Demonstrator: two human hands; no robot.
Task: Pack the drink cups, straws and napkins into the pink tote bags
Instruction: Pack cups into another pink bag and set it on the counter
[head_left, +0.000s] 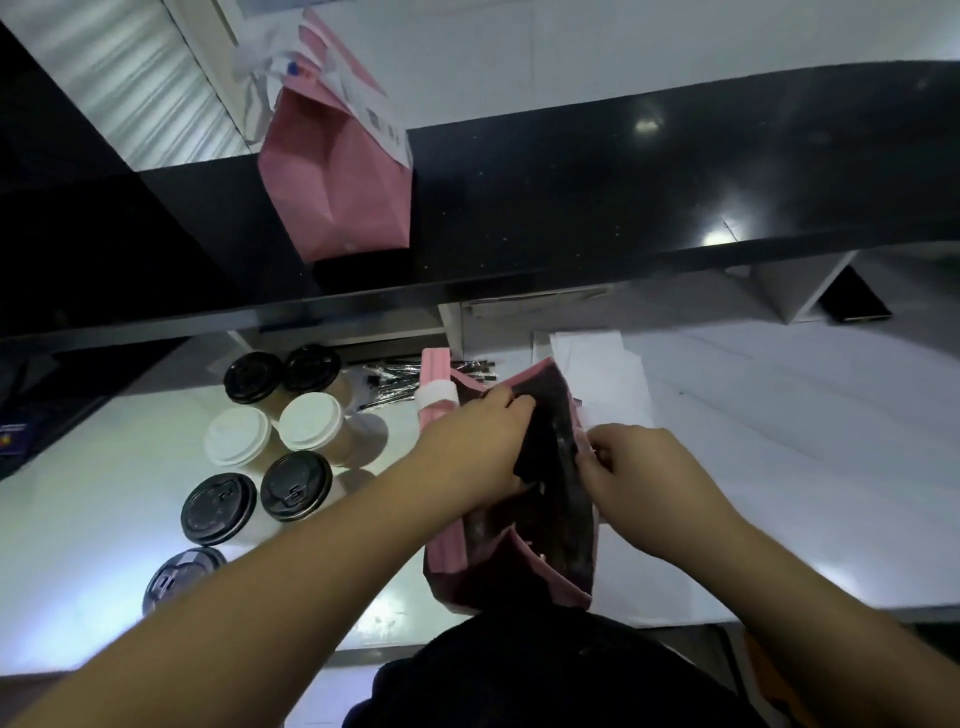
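A glossy black upper counter (675, 171) crosses the view, ceiling lights reflecting on it. Below its near edge lies a white lower counter (779, 441). Beyond the black counter's far edge, pale floor (519, 62).

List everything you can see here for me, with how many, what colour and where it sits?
Pink paper tote bag being opened: one, pink with dark inside, on the white counter, held at its mouth by both hands.
Pink paper tote bag on the black upper ledge: one, pink, with white slips at the top.
Lidded paper drink cups: seven, left of the open bag; five black lids, two white lids.
Flat pink bags in a white band: one bundle, behind the open bag.
Black wrapped straws: a pile, count unclear, behind the cups.
White paper sheets: a few, behind the open bag.
Left hand: gripping the bag's left rim.
Right hand: gripping the right rim.
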